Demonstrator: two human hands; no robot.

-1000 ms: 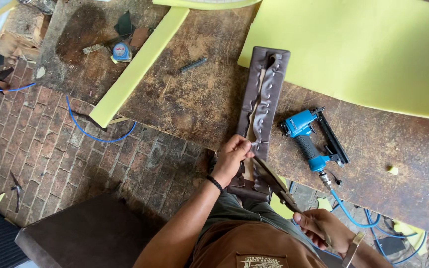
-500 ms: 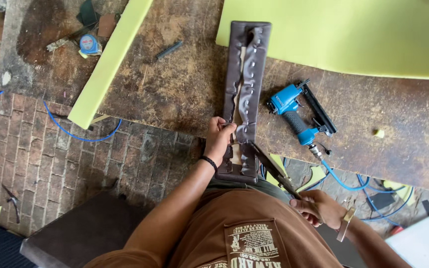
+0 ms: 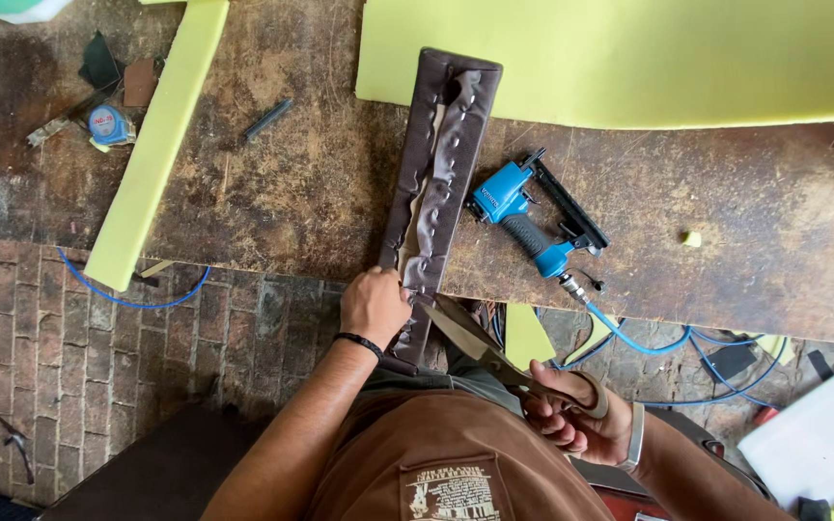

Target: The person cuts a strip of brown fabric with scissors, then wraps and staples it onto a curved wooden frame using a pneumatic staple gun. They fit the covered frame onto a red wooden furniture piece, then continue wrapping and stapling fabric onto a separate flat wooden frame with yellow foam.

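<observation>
Brown, wrinkled upholstered panel (image 3: 436, 183), near end pinched in left hand (image 3: 374, 307); right hand's (image 3: 576, 420) grip around scissors (image 3: 494, 355).

A blue staple gun (image 3: 531, 224) is laid on the worn table (image 3: 282, 183), a yellow-green foam sheet (image 3: 629, 58) behind it, a foam strip (image 3: 158, 140) and tape measure (image 3: 108, 123) well apart.
</observation>
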